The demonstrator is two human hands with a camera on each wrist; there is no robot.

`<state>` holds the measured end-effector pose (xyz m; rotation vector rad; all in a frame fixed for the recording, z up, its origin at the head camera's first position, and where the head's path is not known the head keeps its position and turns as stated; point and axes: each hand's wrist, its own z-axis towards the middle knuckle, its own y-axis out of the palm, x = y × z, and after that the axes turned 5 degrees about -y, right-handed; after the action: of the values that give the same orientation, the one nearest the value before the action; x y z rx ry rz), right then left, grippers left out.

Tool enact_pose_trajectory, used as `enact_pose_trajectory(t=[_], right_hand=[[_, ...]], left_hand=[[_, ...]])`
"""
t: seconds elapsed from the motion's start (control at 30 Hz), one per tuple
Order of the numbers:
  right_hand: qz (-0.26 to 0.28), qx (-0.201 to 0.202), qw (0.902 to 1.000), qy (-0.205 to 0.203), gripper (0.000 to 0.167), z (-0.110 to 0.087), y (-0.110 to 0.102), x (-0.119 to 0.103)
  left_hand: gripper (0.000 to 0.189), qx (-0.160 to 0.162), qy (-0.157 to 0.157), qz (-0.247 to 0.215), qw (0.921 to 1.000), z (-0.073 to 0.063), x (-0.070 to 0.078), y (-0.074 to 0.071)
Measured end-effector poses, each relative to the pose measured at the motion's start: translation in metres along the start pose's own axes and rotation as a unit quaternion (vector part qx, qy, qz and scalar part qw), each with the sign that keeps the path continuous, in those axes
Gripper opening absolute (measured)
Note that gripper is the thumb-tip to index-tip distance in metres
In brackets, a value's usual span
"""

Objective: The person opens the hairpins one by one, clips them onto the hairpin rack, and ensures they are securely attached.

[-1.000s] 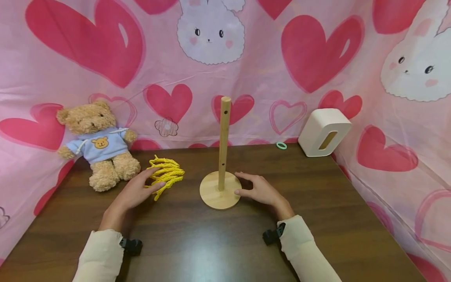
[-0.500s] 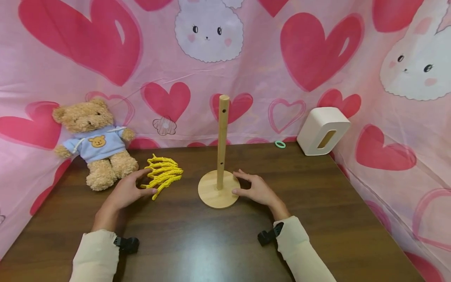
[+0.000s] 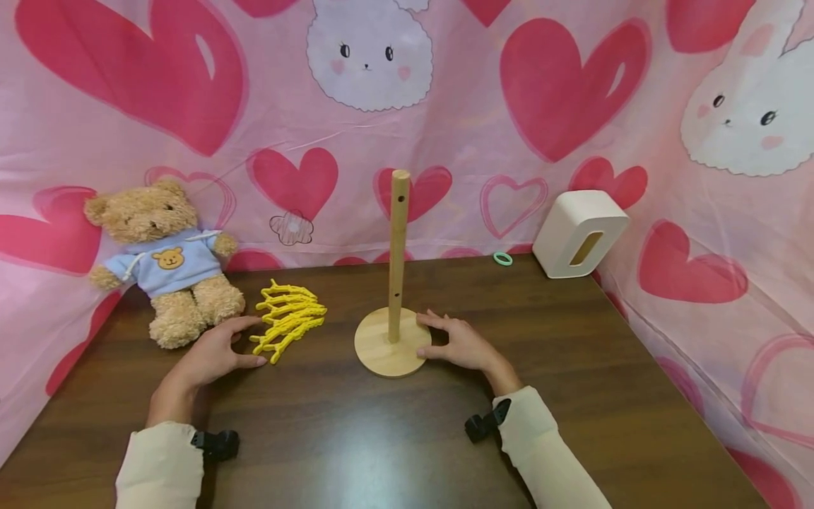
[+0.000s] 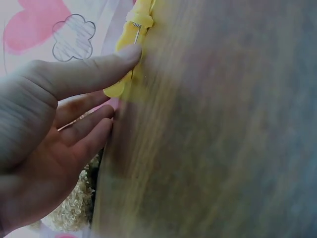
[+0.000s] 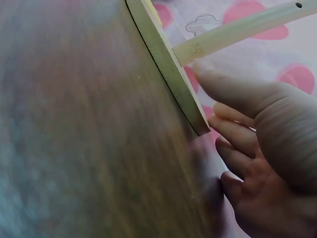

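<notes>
In the head view my left hand (image 3: 216,353) is just left of several yellow, branching, twig-like pieces (image 3: 289,318). They lie fanned out on the table. Its thumb and fingers are spread apart with nothing between them. The left wrist view shows the thumb overlapping one yellow piece (image 4: 133,29), which has a thin metal part. My right hand (image 3: 461,343) stays at the right rim of a round wooden base (image 3: 375,346), its fingers relaxed. From this base rises an upright wooden post (image 3: 398,247) with small holes. In the right wrist view the thumb (image 5: 223,87) reaches over the base's edge.
A teddy bear (image 3: 168,258) in a blue top sits at the back left, close to my left hand. Toward the back right are a small green ring (image 3: 502,259) and a white box (image 3: 575,233) with a slot. A pink printed cloth (image 3: 464,106) hangs behind the dark wooden table (image 3: 356,438).
My left hand has drawn back to the left and slightly down, from over the yellow pieces to beside them. The right hand remains at the base's rim. The head view has shifted slightly.
</notes>
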<state>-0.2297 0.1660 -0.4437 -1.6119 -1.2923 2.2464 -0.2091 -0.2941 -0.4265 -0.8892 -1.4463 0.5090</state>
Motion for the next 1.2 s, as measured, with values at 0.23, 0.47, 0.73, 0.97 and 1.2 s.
enact_pose_trajectory(t=[0.23, 0.47, 0.73, 0.97, 1.2], right_hand=[[-0.021, 0.002, 0.9996, -0.018, 0.068, -0.001, -0.002, -0.003], [-0.039, -0.007, 0.9991, -0.017, 0.067, -0.003, -0.007, 0.004], [-0.048, -0.038, 0.9979, -0.021, 0.071, -0.002, -0.008, 0.007], [-0.045, -0.034, 0.9981, -0.024, 0.069, -0.003, -0.006, 0.006], [-0.044, -0.033, 0.9981, -0.027, 0.069, -0.003, -0.006, 0.006]], left_hand=[[0.061, 0.023, -0.021, 0.03, 0.9991, -0.005, 0.0, -0.003], [0.051, 0.029, -0.029, 0.011, 0.9991, -0.006, -0.004, -0.001], [0.044, 0.037, -0.026, -0.038, 0.9982, -0.006, 0.0, -0.004], [0.05, 0.049, -0.035, -0.067, 0.9959, -0.005, 0.005, -0.004], [0.048, 0.068, -0.025, -0.086, 0.9936, -0.005, 0.006, -0.003]])
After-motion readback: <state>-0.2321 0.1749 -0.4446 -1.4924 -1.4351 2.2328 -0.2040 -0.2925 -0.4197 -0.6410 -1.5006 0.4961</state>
